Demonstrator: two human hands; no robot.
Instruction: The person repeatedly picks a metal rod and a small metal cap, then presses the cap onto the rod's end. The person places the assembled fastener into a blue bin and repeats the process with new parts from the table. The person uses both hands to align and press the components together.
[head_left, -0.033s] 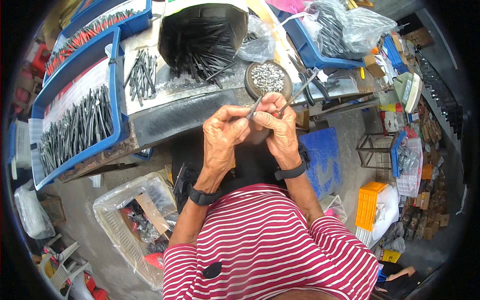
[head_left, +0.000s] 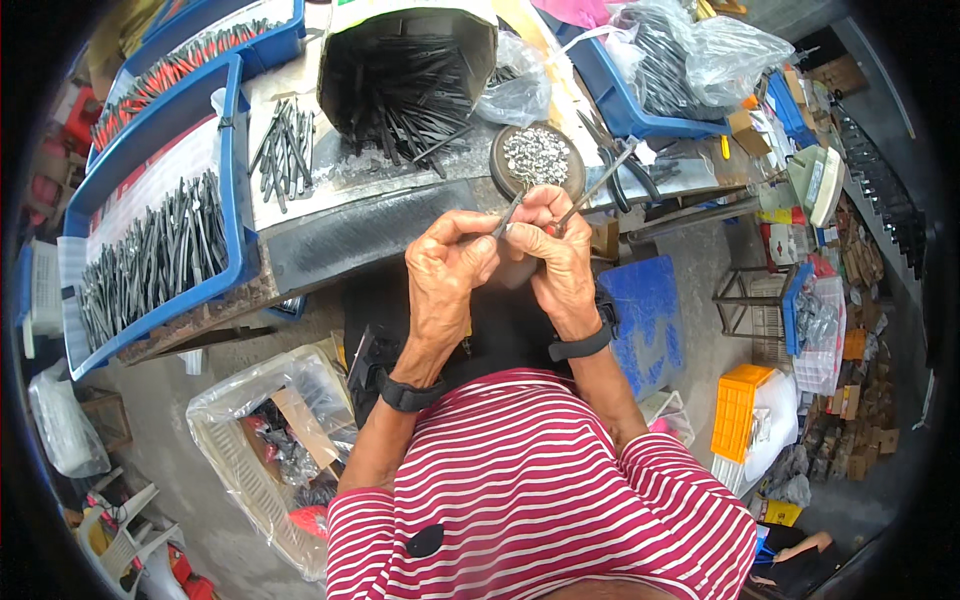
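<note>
Pinched between the thumb and fingers of my left hand (head_left: 447, 262) is a thin black strip (head_left: 509, 213), pointing up and away. My right hand (head_left: 556, 255) is closed round a slender metal tool (head_left: 598, 183), whose shaft slants up to the right; its exact kind does not show. Both hands meet at the table's near edge, fingertips almost touching. Just beyond them stands a round dish (head_left: 496, 172) of small shiny metal parts (head_left: 537, 153). Black-handled pliers or scissors (head_left: 614, 172) lie to its right.
A tipped container (head_left: 335, 60) spills black strips (head_left: 415, 110) onto the table. More strips (head_left: 285, 150) lie left of it. A blue tray (head_left: 245, 230) of dark strips stands at the left, another blue bin (head_left: 600, 85) at the back right. Below left sits a plastic-lined crate (head_left: 235, 470).
</note>
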